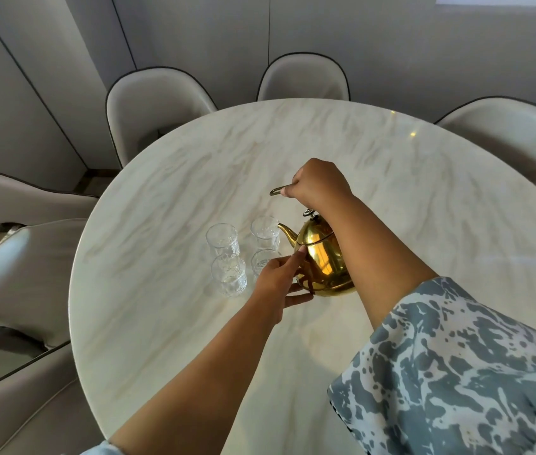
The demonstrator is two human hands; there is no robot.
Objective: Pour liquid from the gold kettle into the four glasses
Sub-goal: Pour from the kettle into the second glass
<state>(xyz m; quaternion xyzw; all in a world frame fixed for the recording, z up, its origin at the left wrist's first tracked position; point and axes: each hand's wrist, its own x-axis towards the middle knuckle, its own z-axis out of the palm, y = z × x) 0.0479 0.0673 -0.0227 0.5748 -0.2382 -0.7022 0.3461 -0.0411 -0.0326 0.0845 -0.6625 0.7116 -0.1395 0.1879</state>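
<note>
A shiny gold kettle [322, 257] stands near the middle of the round marble table [424, 198], spout pointing left. My right hand [317, 185] is closed around its raised handle above the lid. My left hand [279, 280] rests against the kettle's left side, fingers spread on the body. Left of the spout, several clear patterned glasses stand upright in a square: far left glass [222, 239], far right glass [265, 232], near left glass [229, 274], and a near right glass [261, 262] partly hidden by my left hand. I cannot tell whether any glass holds liquid.
Beige upholstered chairs ring the table: two at the far edge [155, 106] [302, 78], one at the right [506, 136], others at the left [23, 257]. A patterned blue-grey sleeve [457, 372] covers my right upper arm.
</note>
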